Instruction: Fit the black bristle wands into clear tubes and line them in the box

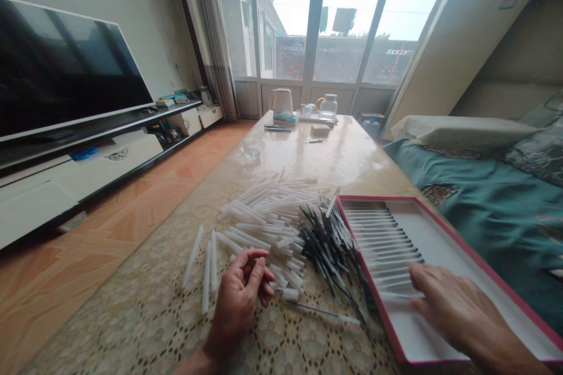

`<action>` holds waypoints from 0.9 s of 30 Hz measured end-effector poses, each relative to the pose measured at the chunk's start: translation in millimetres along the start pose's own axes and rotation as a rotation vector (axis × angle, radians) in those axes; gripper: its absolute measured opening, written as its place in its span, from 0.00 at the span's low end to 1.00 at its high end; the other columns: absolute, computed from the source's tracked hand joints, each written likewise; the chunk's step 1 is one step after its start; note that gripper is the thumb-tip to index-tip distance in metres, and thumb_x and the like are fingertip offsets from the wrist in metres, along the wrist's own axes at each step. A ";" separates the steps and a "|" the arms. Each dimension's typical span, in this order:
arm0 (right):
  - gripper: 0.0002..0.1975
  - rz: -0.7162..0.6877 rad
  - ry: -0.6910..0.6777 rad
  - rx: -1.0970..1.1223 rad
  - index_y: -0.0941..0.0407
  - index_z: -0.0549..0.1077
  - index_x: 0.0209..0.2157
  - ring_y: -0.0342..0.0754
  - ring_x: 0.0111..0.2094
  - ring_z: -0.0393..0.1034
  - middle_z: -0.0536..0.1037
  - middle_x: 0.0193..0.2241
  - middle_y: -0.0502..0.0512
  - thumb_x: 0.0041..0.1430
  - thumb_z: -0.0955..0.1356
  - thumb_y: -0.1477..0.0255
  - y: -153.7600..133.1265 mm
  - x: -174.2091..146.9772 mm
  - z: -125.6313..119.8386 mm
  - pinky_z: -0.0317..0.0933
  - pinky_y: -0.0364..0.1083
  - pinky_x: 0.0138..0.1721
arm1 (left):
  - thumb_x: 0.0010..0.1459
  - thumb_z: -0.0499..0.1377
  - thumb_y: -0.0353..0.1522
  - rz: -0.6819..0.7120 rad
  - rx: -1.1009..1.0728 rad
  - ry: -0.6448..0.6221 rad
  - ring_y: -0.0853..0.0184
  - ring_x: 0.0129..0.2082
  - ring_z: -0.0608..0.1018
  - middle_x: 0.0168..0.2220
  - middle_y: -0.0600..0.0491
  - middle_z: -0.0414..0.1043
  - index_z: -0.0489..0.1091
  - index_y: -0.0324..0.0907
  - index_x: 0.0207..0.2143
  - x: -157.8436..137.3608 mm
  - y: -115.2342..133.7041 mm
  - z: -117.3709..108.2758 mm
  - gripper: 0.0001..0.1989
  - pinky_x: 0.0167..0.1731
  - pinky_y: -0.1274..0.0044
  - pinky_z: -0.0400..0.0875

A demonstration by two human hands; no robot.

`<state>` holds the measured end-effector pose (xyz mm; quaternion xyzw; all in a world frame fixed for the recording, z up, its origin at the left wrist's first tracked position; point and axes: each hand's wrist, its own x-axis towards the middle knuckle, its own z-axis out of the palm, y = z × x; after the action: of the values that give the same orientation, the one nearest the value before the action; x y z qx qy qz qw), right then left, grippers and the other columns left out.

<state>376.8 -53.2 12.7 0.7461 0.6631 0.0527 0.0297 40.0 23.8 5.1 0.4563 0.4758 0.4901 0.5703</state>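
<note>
My right hand (453,304) reaches into a shallow white box (444,234) with a pink rim. Its thumb and fingers are closed at the end of a slim white tube (393,295), the nearest in a row of thin white sticks with dark ends (380,240). My left hand (241,296) hovers over the patterned table, fingers curled in and thumb close to them; whether anything is inside cannot be seen. Beside it lies a heap of translucent white tubes (268,211). Between heap and box sits a bundle of thin black-and-white sticks (325,246).
Several loose tubes (206,278) lie left of my left hand. A single thin stick (325,312) rests before the bundle. Farther back stand a clear glass (252,151), a kettle (281,99) and a glass jug (328,105). A teal-covered bed (484,187) borders the table's right.
</note>
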 end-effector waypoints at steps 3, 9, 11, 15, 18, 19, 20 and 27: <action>0.02 -0.006 0.062 0.164 0.53 0.69 0.28 0.53 0.30 0.70 0.75 0.27 0.55 0.54 0.65 0.73 -24.2 7.7 -17.7 0.57 0.48 0.30 | 0.53 0.61 0.39 -0.002 0.016 -0.001 0.72 0.16 0.72 0.21 0.58 0.71 0.67 0.40 0.36 0.7 -3.0 -0.9 0.13 0.13 0.82 0.65; 0.08 -0.290 0.157 0.635 0.54 0.68 0.31 0.48 0.33 0.67 0.72 0.30 0.52 0.62 0.60 0.77 -111.4 14.5 -34.8 0.60 0.45 0.34 | 0.51 0.62 0.39 -0.004 0.046 0.037 0.73 0.15 0.71 0.20 0.58 0.71 0.68 0.40 0.33 -0.5 -1.9 -0.6 0.12 0.11 0.83 0.63; 0.09 -0.326 0.150 0.658 0.54 0.69 0.31 0.48 0.33 0.66 0.72 0.30 0.52 0.60 0.61 0.81 -137.8 11.7 -31.2 0.61 0.46 0.35 | 0.52 0.61 0.38 0.014 0.040 0.060 0.73 0.14 0.70 0.20 0.59 0.70 0.68 0.41 0.34 0.2 0.4 -1.3 0.11 0.11 0.83 0.63; 0.15 -0.412 0.217 0.634 0.52 0.71 0.41 0.51 0.39 0.66 0.73 0.39 0.53 0.53 0.68 0.83 -173.3 7.4 -15.5 0.63 0.48 0.39 | 0.54 0.60 0.37 0.062 0.018 0.104 0.73 0.16 0.71 0.23 0.59 0.71 0.67 0.41 0.36 3.7 5.1 -6.4 0.10 0.13 0.83 0.64; 0.27 -0.435 0.313 0.546 0.48 0.68 0.49 0.54 0.44 0.65 0.71 0.47 0.54 0.47 0.72 0.81 -183.8 9.2 -0.8 0.62 0.51 0.43 | 0.55 0.59 0.36 0.098 -0.009 0.130 0.73 0.17 0.71 0.24 0.58 0.71 0.66 0.41 0.38 5.8 7.5 -10.6 0.10 0.13 0.83 0.65; 0.27 -0.439 0.340 0.514 0.49 0.68 0.49 0.54 0.44 0.65 0.71 0.47 0.54 0.47 0.72 0.81 -184.6 10.7 3.7 0.62 0.52 0.43 | 0.55 0.59 0.36 0.104 -0.010 0.136 0.73 0.17 0.71 0.25 0.58 0.71 0.66 0.41 0.38 6.1 7.9 -11.4 0.10 0.13 0.83 0.65; 0.25 -0.442 0.364 0.489 0.50 0.69 0.47 0.54 0.43 0.66 0.72 0.45 0.54 0.48 0.71 0.82 -184.4 12.5 7.7 0.62 0.51 0.43 | 0.55 0.60 0.36 0.104 -0.008 0.141 0.73 0.18 0.71 0.25 0.58 0.71 0.66 0.41 0.38 6.2 8.0 -11.7 0.10 0.13 0.83 0.65; 0.14 -0.364 0.421 0.444 0.55 0.69 0.39 0.52 0.35 0.65 0.72 0.33 0.55 0.52 0.64 0.84 -174.0 20.5 17.6 0.60 0.48 0.36 | 0.55 0.59 0.36 0.058 0.026 0.097 0.72 0.17 0.71 0.24 0.58 0.71 0.66 0.41 0.37 4.8 3.1 -8.0 0.10 0.13 0.83 0.64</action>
<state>209.6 -11.8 -23.8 0.5769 0.7720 0.0538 -0.2614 32.0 29.3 6.6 0.4532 0.4957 0.5217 0.5261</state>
